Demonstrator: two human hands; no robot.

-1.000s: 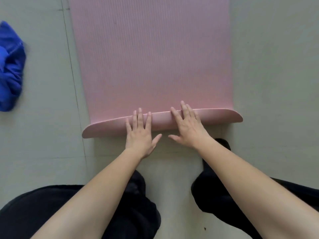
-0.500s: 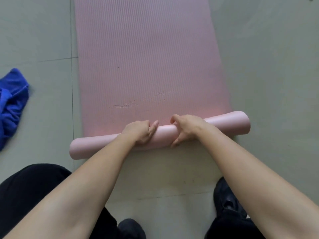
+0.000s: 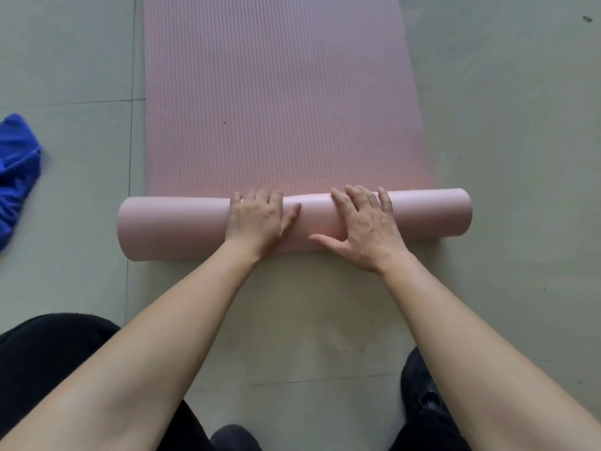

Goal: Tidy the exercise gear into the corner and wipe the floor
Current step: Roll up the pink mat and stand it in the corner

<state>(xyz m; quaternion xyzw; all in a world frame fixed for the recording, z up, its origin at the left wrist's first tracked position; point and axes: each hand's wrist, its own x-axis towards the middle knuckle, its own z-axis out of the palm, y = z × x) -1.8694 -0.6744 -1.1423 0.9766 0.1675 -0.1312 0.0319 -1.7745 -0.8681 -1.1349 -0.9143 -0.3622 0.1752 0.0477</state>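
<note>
A pink exercise mat (image 3: 276, 92) lies flat on the grey floor, running away from me. Its near end is rolled into a thick tube (image 3: 175, 229) lying crosswise. My left hand (image 3: 257, 219) rests palm-down on the middle of the roll, fingers draped over its top. My right hand (image 3: 364, 222) presses on the roll just to the right, fingers spread and thumb stretched left along its near side. A blue cloth (image 3: 16, 170) lies crumpled on the floor at the left edge.
Grey floor tiles (image 3: 504, 125) surround the mat on both sides. My black-clad knees (image 3: 48, 369) and a dark shoe (image 3: 419, 382) sit close below the roll. A small dark speck (image 3: 587, 18) lies at the far right.
The flat folded edge has become a thick roll that advanced up the mat. My hands went from curled over the roll to lying flatter on top of it.
</note>
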